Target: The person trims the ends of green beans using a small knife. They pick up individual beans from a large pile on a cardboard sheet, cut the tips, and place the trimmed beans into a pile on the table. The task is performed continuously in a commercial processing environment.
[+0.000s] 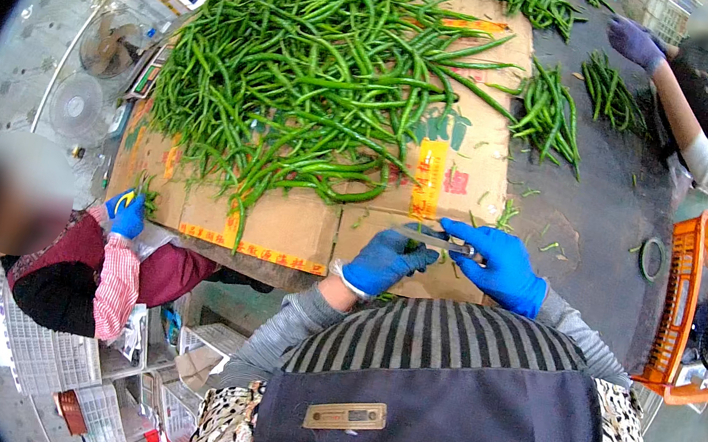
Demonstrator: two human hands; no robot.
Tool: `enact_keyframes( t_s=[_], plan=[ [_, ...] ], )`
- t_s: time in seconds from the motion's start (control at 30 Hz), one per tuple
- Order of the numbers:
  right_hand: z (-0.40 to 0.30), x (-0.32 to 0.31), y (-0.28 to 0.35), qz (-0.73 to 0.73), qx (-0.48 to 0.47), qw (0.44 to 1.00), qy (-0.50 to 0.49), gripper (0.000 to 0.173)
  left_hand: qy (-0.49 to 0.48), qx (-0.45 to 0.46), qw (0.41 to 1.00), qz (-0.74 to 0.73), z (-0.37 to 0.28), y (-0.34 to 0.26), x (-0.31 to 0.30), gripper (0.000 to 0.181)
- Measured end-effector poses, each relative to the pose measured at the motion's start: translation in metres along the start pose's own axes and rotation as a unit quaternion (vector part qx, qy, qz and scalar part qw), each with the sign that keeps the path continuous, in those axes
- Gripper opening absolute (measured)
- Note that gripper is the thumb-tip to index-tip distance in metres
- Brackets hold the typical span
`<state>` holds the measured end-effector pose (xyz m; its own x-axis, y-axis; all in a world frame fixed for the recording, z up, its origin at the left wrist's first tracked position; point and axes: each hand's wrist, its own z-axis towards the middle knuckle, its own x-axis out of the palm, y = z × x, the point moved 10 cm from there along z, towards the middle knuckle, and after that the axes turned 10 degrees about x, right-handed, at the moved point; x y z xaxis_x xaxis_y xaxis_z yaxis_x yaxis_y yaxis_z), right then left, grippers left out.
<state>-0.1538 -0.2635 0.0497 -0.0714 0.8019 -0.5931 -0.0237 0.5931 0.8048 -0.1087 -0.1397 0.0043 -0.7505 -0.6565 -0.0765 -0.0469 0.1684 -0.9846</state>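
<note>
My left hand point(386, 260), in a blue glove with a darker palm side, is curled at the near edge of the cardboard point(289, 218). Some green shows between its fingers, probably green chili peppers, partly hidden. My right hand point(501, 267), in a blue glove, grips the handle of a metal-bladed cutting tool point(437, 240); its blurred blade reaches left over my left hand. Whether it is a knife or scissors I cannot tell. Beyond my hands a large heap of long green chili peppers point(308, 70) covers much of the cardboard. A smaller bunch of peppers point(552, 113) lies right of the heap.
A co-worker's blue-gloved hand point(128, 215) at left holds yellow-handled scissors. Another person's purple-gloved hand point(634, 43) is at upper right, near a bunch of peppers point(613, 95). A tape roll point(651, 258) lies on the dark tabletop point(603, 210), beside an orange crate point(674, 303).
</note>
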Motion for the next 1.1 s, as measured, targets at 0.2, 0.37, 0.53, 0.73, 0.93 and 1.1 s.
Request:
enact_keyframes(
  t_s=[0.2,0.37,0.53,0.73,0.93,1.1],
  plan=[
    [-0.008,-0.002,-0.019,0.032,0.059,0.998,-0.005,0.042,-0.191,0.169,0.861,0.440,0.007,-0.021,-0.145,0.029],
    [-0.015,0.008,-0.031,0.021,0.089,0.996,0.012,0.040,-0.212,0.048,0.756,0.617,0.013,0.015,-0.216,0.032],
    [-0.018,0.004,-0.034,0.045,0.082,0.996,-0.005,0.039,0.134,-0.026,0.871,0.472,0.034,0.074,-0.126,0.032],
    [-0.022,-0.001,-0.052,0.128,0.143,0.981,-0.023,0.034,-0.012,-0.001,0.963,0.270,0.020,0.018,-0.115,0.025],
    [-0.024,0.003,-0.075,0.228,0.198,0.953,-0.037,0.031,0.036,0.211,0.839,0.500,0.015,-0.024,-0.052,0.031],
    [-0.024,-0.008,-0.083,0.285,0.185,0.937,-0.085,0.030,0.145,0.202,0.787,0.565,0.034,0.005,0.026,0.044]
  ],
)
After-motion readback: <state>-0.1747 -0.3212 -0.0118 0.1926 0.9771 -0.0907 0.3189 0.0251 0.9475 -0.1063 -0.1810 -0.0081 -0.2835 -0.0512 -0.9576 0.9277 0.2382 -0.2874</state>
